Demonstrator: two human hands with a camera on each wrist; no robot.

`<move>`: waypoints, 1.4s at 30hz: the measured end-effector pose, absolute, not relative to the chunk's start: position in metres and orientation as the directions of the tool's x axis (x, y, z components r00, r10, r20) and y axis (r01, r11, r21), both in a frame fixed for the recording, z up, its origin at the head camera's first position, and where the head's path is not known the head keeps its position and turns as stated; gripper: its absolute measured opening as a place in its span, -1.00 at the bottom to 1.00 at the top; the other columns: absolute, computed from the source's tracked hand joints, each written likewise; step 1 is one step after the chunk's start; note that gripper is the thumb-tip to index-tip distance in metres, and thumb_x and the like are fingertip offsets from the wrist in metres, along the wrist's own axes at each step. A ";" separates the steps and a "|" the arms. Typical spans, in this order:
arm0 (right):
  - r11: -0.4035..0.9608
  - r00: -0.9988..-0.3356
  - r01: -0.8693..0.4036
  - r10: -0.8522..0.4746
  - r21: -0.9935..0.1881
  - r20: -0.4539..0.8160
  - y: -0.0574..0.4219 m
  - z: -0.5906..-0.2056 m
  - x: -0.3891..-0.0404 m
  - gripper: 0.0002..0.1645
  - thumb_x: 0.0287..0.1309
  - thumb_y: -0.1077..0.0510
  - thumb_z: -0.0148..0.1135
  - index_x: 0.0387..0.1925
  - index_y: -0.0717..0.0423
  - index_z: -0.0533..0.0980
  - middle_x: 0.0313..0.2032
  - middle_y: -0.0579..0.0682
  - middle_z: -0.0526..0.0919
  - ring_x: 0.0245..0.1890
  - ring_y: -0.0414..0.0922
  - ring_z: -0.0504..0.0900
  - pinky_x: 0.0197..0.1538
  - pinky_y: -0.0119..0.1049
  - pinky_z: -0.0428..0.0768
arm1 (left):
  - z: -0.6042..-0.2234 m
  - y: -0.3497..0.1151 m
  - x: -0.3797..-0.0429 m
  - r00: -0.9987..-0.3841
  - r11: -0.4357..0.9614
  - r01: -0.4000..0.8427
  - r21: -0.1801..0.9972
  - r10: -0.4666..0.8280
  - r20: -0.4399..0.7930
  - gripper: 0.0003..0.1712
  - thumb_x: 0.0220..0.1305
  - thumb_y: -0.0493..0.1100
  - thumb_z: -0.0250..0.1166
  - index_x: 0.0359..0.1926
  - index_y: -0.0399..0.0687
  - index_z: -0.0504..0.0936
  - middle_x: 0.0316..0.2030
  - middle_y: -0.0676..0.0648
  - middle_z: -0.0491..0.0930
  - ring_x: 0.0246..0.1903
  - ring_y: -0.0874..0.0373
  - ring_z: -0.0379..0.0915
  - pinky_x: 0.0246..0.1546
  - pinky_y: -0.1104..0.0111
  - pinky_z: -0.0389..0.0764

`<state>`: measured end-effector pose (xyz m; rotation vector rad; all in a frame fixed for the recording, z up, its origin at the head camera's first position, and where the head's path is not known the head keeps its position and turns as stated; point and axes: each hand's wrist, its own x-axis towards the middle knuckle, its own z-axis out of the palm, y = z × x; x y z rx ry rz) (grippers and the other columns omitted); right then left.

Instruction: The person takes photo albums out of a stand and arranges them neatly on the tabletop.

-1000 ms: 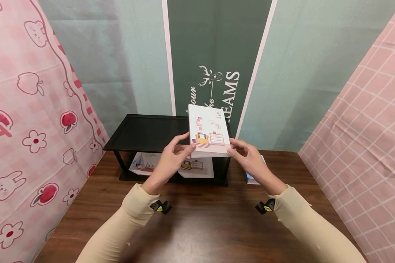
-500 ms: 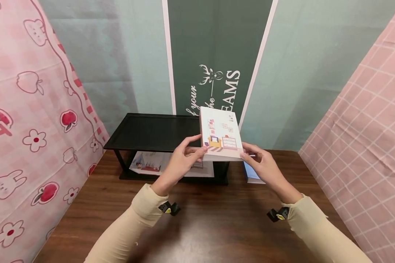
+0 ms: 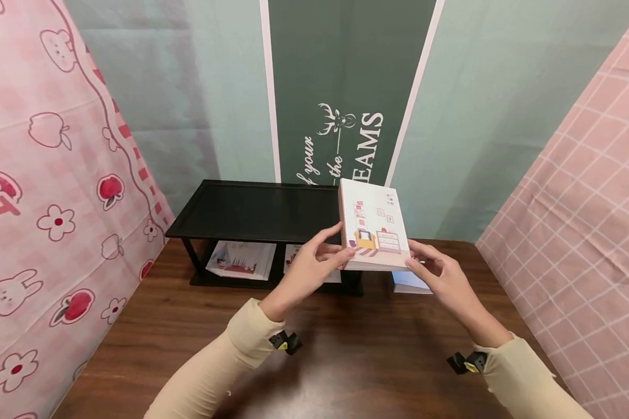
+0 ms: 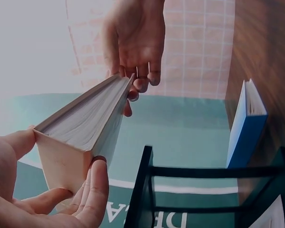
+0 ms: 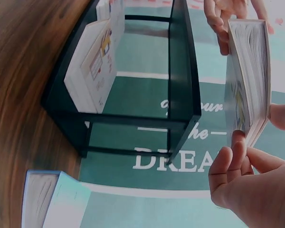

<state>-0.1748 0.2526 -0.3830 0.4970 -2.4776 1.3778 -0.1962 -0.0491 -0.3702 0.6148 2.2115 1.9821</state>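
Between both hands a thick white book (image 3: 374, 224) with a drawn room on its cover is held up above the table, at the right end of the black shelf (image 3: 262, 209). My left hand (image 3: 314, 265) grips its left edge and spine side, thumb on top and fingers beneath. At the near right corner my right hand (image 3: 440, 273) pinches it, thumb over the cover. The left wrist view shows the spine and page edges of the book (image 4: 80, 118), tilted. Below and behind the right hand lies a blue book (image 3: 410, 282) on the table.
On the shelf's lower level lie white picture books (image 3: 241, 260), seen stacked in the right wrist view as white books (image 5: 92, 66). The brown wooden table (image 3: 356, 343) spreads in front. Cloth hangings (image 3: 571, 192) stand at the back and both sides.
Both hands have carried the white book to the right and slightly lower, from over the shelf top toward its right end. More of the shelf top now shows.
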 end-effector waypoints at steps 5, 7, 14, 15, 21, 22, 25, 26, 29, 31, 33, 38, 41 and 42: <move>0.502 -0.901 -0.427 -0.166 -0.752 0.401 0.261 -0.390 -0.170 -0.46 0.48 0.26 0.31 0.42 0.25 0.54 -0.04 -0.05 0.65 -0.10 -0.27 0.53 -0.18 -0.48 0.49 | -0.374 -0.042 -0.193 -0.907 0.046 0.211 0.976 0.383 0.178 -0.19 0.52 -0.03 0.41 0.66 0.17 0.28 0.15 -0.17 0.67 0.07 0.06 0.71 0.14 0.12 0.69; 0.504 -0.899 -0.430 -0.165 -0.749 0.405 0.263 -0.393 -0.168 -0.46 0.47 0.28 0.32 0.41 0.27 0.54 -0.05 -0.07 0.66 -0.11 -0.28 0.53 -0.19 -0.47 0.49 | -0.376 -0.040 -0.192 -0.904 0.044 0.209 0.977 0.391 0.175 -0.19 0.52 -0.03 0.41 0.65 0.17 0.29 0.17 -0.19 0.64 0.10 0.03 0.70 0.11 0.12 0.71; 0.509 -0.898 -0.429 -0.149 -0.747 0.414 0.273 -0.398 -0.164 -0.46 0.49 0.28 0.30 0.43 0.23 0.53 0.01 -0.16 0.66 -0.08 -0.30 0.55 -0.18 -0.48 0.52 | -0.375 -0.031 -0.190 -0.903 0.057 0.221 0.974 0.390 0.182 -0.19 0.48 0.01 0.44 0.63 0.20 0.33 0.16 -0.14 0.63 0.12 0.07 0.69 0.10 0.22 0.72; 0.508 -0.898 -0.429 -0.149 -0.747 0.414 0.274 -0.398 -0.164 -0.46 0.49 0.28 0.30 0.43 0.23 0.53 0.02 -0.18 0.66 -0.07 -0.30 0.55 -0.17 -0.48 0.52 | -0.375 -0.030 -0.190 -0.904 0.058 0.219 0.974 0.389 0.180 -0.19 0.47 0.01 0.45 0.63 0.21 0.34 0.16 -0.13 0.63 0.11 0.09 0.69 0.11 0.22 0.71; 0.504 -0.894 -0.434 -0.137 -0.746 0.428 0.284 -0.399 -0.159 -0.46 0.47 0.33 0.30 0.42 0.28 0.53 -0.01 -0.25 0.65 -0.07 -0.32 0.56 -0.13 -0.54 0.53 | -0.373 -0.019 -0.187 -0.898 0.062 0.215 0.975 0.405 0.173 -0.18 0.46 0.02 0.46 0.63 0.22 0.33 0.15 -0.09 0.63 0.07 0.15 0.69 0.09 0.23 0.71; 0.506 -0.892 -0.435 -0.133 -0.744 0.432 0.286 -0.400 -0.158 -0.46 0.46 0.34 0.30 0.42 0.28 0.53 -0.01 -0.26 0.65 -0.07 -0.33 0.56 -0.13 -0.55 0.53 | -0.374 -0.017 -0.187 -0.897 0.067 0.217 0.974 0.407 0.172 -0.18 0.46 0.03 0.46 0.63 0.22 0.33 0.15 -0.08 0.63 0.06 0.15 0.69 0.07 0.25 0.71; 0.514 -0.891 -0.433 -0.117 -0.741 0.440 0.291 -0.403 -0.154 -0.45 0.45 0.36 0.31 0.42 0.29 0.53 0.00 -0.31 0.66 -0.06 -0.35 0.56 -0.11 -0.56 0.53 | -0.375 -0.010 -0.184 -0.897 0.085 0.222 0.971 0.408 0.170 -0.17 0.45 0.04 0.47 0.63 0.24 0.33 0.15 -0.07 0.63 0.04 0.18 0.69 0.01 0.28 0.72; 0.514 -0.891 -0.430 -0.111 -0.742 0.440 0.292 -0.404 -0.152 -0.45 0.45 0.36 0.31 0.42 0.29 0.53 0.00 -0.32 0.66 -0.06 -0.36 0.57 -0.11 -0.57 0.53 | -0.375 -0.008 -0.184 -0.897 0.090 0.226 0.970 0.408 0.171 -0.17 0.45 0.05 0.47 0.62 0.24 0.33 0.16 -0.07 0.63 0.03 0.19 0.69 -0.02 0.30 0.72; 0.508 -0.897 -0.416 -0.092 -0.754 0.433 0.296 -0.409 -0.148 -0.44 0.44 0.37 0.31 0.42 0.30 0.52 0.00 -0.33 0.67 -0.06 -0.35 0.57 -0.10 -0.58 0.55 | -0.377 -0.003 -0.181 -0.898 0.099 0.226 0.969 0.406 0.168 -0.17 0.43 0.06 0.49 0.61 0.26 0.36 0.20 -0.07 0.62 -0.02 0.20 0.69 -0.09 0.32 0.73; 0.506 -0.902 -0.405 -0.082 -0.761 0.425 0.298 -0.411 -0.145 -0.44 0.44 0.37 0.31 0.42 0.31 0.52 -0.01 -0.33 0.67 -0.07 -0.35 0.58 -0.10 -0.58 0.55 | -0.379 0.001 -0.179 -0.900 0.106 0.224 0.969 0.405 0.164 -0.17 0.41 0.07 0.51 0.60 0.26 0.37 0.22 -0.07 0.60 -0.05 0.22 0.69 -0.12 0.33 0.73; 0.513 -0.908 -0.389 -0.071 -0.765 0.413 0.301 -0.414 -0.141 -0.45 0.45 0.34 0.32 0.42 0.30 0.52 -0.01 -0.33 0.67 -0.07 -0.35 0.58 -0.10 -0.58 0.56 | -0.381 0.004 -0.178 -0.899 0.109 0.224 0.969 0.407 0.162 -0.17 0.40 0.07 0.52 0.59 0.24 0.39 0.24 -0.05 0.59 -0.07 0.23 0.69 -0.13 0.34 0.73; 0.541 -0.916 -0.361 -0.052 -0.760 0.398 0.309 -0.419 -0.133 -0.46 0.47 0.31 0.32 0.42 0.26 0.53 0.01 -0.37 0.68 -0.06 -0.37 0.58 -0.11 -0.58 0.55 | -0.385 0.014 -0.176 -0.888 0.092 0.234 0.968 0.426 0.174 -0.16 0.38 0.03 0.54 0.58 0.16 0.39 0.20 -0.04 0.61 -0.11 0.25 0.70 -0.16 0.37 0.72; 0.543 -0.915 -0.363 -0.054 -0.758 0.399 0.315 -0.424 -0.130 -0.46 0.46 0.34 0.31 0.41 0.29 0.53 0.01 -0.38 0.68 -0.06 -0.38 0.59 -0.11 -0.58 0.56 | -0.387 0.020 -0.173 -0.882 0.083 0.237 0.968 0.436 0.179 -0.15 0.38 0.01 0.54 0.58 0.12 0.38 0.18 -0.03 0.61 -0.13 0.27 0.70 -0.17 0.40 0.71; 0.543 -0.915 -0.363 -0.056 -0.757 0.400 0.317 -0.425 -0.129 -0.47 0.46 0.34 0.31 0.40 0.30 0.53 0.01 -0.39 0.68 -0.06 -0.38 0.59 -0.11 -0.58 0.57 | -0.389 0.022 -0.172 -0.881 0.082 0.238 0.968 0.437 0.180 -0.15 0.38 0.01 0.54 0.58 0.10 0.38 0.17 -0.03 0.62 -0.14 0.27 0.70 -0.17 0.41 0.71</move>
